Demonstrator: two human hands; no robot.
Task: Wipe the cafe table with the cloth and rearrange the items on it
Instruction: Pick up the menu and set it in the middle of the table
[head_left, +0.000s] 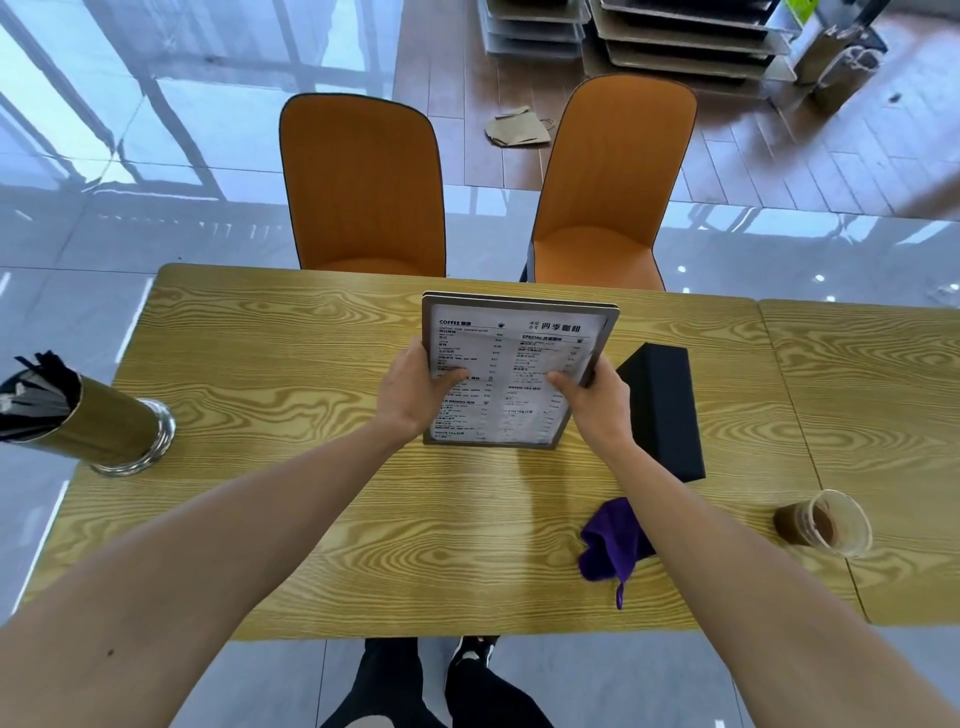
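A framed menu stand (514, 358) stands near the middle of the wooden cafe table (291, 364), its bottom edge on or just above the tabletop. My left hand (415, 395) grips its left edge and my right hand (597, 402) grips its right edge, thumbs on the printed face. A crumpled purple cloth (613, 543) lies on the table near the front right, partly under my right forearm. A black box (665, 405) lies just right of the menu.
A metal holder of dark straws (88, 421) stands at the table's left edge. A clear plastic cup with brown drink (826, 525) sits at the right, by the seam with a second table (883, 415). Two orange chairs (363, 187) face the far side.
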